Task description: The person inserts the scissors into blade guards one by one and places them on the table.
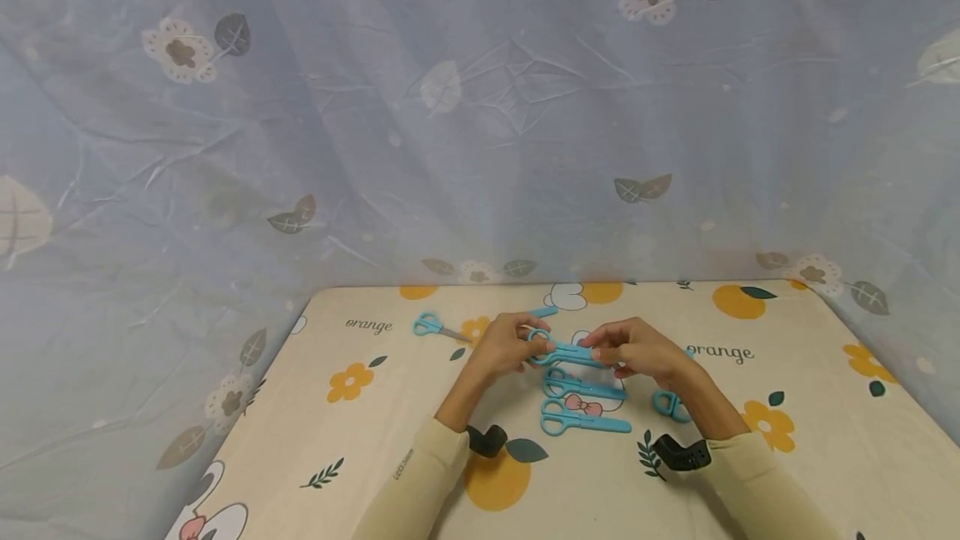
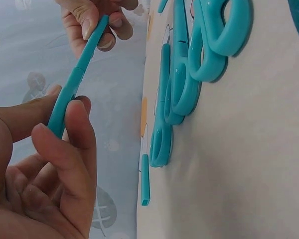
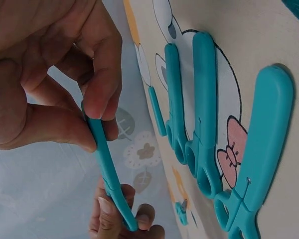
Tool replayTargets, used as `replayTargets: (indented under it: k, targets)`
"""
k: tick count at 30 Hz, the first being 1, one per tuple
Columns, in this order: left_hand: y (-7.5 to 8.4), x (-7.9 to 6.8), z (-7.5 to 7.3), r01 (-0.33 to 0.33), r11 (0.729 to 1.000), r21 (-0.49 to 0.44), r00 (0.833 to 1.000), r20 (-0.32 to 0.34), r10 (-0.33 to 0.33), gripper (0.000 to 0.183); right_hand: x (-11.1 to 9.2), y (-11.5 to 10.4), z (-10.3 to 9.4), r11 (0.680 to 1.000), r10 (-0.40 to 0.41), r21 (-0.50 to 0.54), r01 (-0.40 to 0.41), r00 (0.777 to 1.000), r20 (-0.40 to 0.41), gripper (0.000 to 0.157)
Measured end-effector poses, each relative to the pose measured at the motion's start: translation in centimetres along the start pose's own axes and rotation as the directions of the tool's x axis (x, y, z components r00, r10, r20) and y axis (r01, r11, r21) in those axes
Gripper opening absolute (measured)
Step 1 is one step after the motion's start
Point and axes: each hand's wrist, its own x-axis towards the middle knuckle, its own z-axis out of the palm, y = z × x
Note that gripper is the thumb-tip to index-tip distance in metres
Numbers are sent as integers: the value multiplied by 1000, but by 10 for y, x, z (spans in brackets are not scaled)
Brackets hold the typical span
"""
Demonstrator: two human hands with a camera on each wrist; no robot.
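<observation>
Both hands hold one pair of turquoise scissors point(image 1: 572, 355), its blades inside a matching cover, raised above the tablecloth. My left hand point(image 1: 498, 350) grips the handle end between thumb and fingers. At the other end, my right hand point(image 1: 647, 350) pinches the tip of the blade cover point(image 3: 100, 144). Below the hands, covered scissors point(image 1: 592, 388) lie side by side with another covered pair point(image 1: 588, 421), handles toward the left. Beyond the left hand a loose blade cover point(image 1: 545, 312) lies on the cloth.
Uncovered scissors point(image 1: 431, 324) lie at the back left, metal blade pointing right. Under the right forearm, more turquoise scissors point(image 1: 670, 404) are partly hidden. A patterned tablecloth point(image 1: 405, 415) covers the table, with a pale flowered curtain point(image 1: 480, 165) hanging behind it.
</observation>
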Motion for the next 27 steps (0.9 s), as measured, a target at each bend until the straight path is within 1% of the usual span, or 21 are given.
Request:
replayTargets:
  k: [4,9,11,16,21,27]
  targets:
    - [-1,1,-2,17,1000,13,1000,18,-17,27,0,2,-3,1000,-4,-12,4,1000,12,33]
    - [2,0,-7,42,998,42,998,48,-44,32,2,5,-4,1000,-5,-25,5,1000,10,33]
    - [2,0,-10,51,998,45,997,59,-54,35,3,6,-3,1000,12,-17,-12,1000,5,32]
    - [1,0,-20,67,998,16,994,86,-69,34,3,4,-2,1000,21,-11,-21,1000,13,32]
    - [-1,-1,-26,75,997,-8,990,118,-73,33,3,4,0,1000,21,6,-21,999,26,30]
    - [-3,-2,-31,114,993,-17,984,140,-110,32,3,5,3,1000,12,21,-13,999,46,30]
